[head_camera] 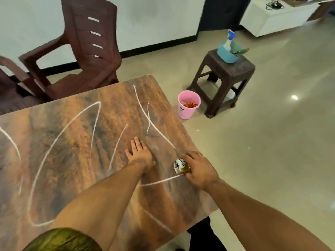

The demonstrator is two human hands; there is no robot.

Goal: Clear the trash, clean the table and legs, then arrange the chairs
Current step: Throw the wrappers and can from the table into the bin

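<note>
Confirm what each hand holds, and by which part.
Right hand grips the can around its side, the can tipped on the table. Left hand lies flat on the table, holding nothing.

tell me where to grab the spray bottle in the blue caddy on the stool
Take the spray bottle by its neck just under the blue trigger head, coming down from above. It stands upright in the blue caddy on the brown stool, so its body is walled in and only the top sticks out. The cloth lying beside it likely blocks a grab from that side.
</note>
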